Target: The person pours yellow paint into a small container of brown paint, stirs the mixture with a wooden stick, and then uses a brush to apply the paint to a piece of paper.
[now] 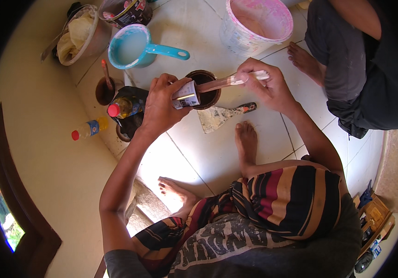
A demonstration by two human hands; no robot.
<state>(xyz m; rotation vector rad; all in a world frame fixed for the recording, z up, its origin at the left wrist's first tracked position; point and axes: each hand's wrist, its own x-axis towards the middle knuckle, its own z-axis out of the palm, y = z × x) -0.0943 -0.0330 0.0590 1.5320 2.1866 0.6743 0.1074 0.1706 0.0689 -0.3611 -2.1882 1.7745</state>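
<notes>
Right in front of me, a barefoot person in striped cloth bends over a white tiled floor [227,153], both hands busy above a dark brown pot [214,100]. The left hand [163,99] has its grip curled firmly around a small can [186,95] with a pale label, tipped on its side so the open end faces right, over the pot's left part. The right hand [267,85] has a closed grip too, thumb and fingers pinching the pale end of a flat stick [220,84]; its brown end reaches the can's mouth, though I can't make out how far in it goes. Just below the pot lies a crusted scraper [214,119] with a dark handle. Close by the left wrist are a red-capped bottle of yellow liquid [126,107] and, farther left, a clear bottle [89,128], also red-capped. A second brown pot [105,95] behind them holds an orange-handled tool [106,72]. Beyond the hands sit a blue dipper [149,47] with cloudy liquid and a pink-stained bucket [233,41]. At the right, another person's bare foot [306,62] rests on the tiles.
</notes>
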